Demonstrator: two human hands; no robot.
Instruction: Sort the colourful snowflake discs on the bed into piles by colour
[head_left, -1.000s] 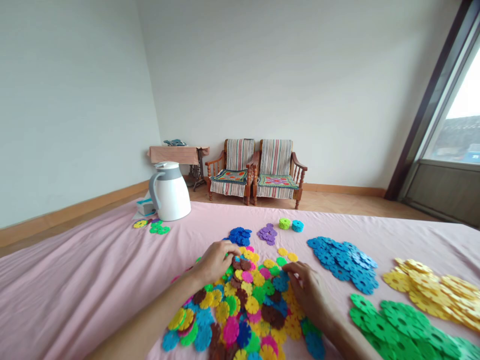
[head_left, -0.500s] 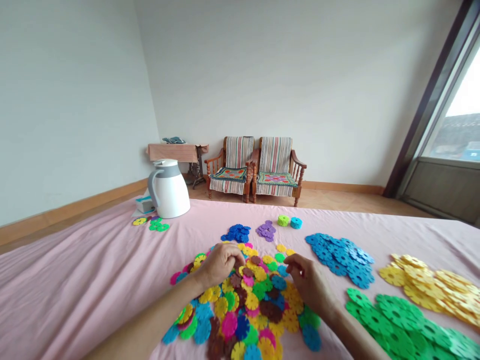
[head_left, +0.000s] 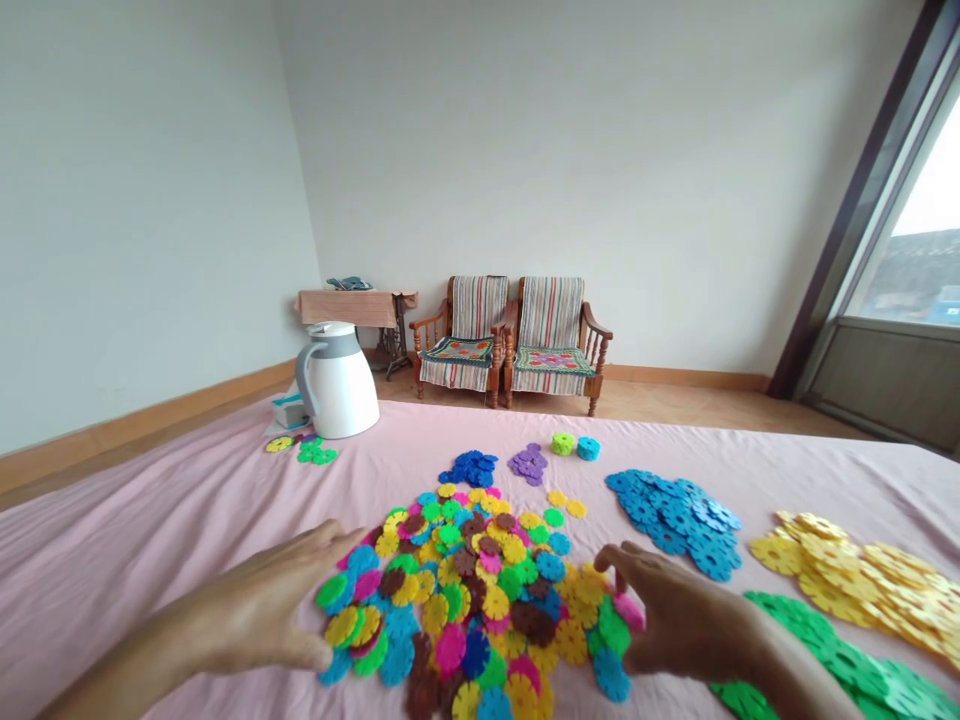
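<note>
A heap of mixed notched plastic discs [head_left: 495, 603] in yellow, blue, green, pink and brown lies on the pink cloth [head_left: 187, 520] before me. At its left edge is my left hand [head_left: 274, 600], thumb and fingers spread apart, holding nothing. My right hand [head_left: 675, 610] curves around the opposite edge with thumb and fingers apart. A pink disc [head_left: 628, 611] shows between them; whether the hand touches it, I cannot tell. Behind the heap lie a small dark blue pile [head_left: 471, 468] and a purple pile [head_left: 529, 462].
Piles of blue discs [head_left: 675, 515], yellow discs [head_left: 855, 575] and green discs [head_left: 847, 660] lie to the right. Two short stacks, a lime stack [head_left: 562, 444] and a blue stack [head_left: 588, 448], stand farther back. A white jug [head_left: 341, 390] is at back left, near a few loose discs [head_left: 316, 452].
From over the heap, my left hand has moved left and nearer to me, its curled fingers now spread. My right hand has moved right and nearer, and has opened wider.
</note>
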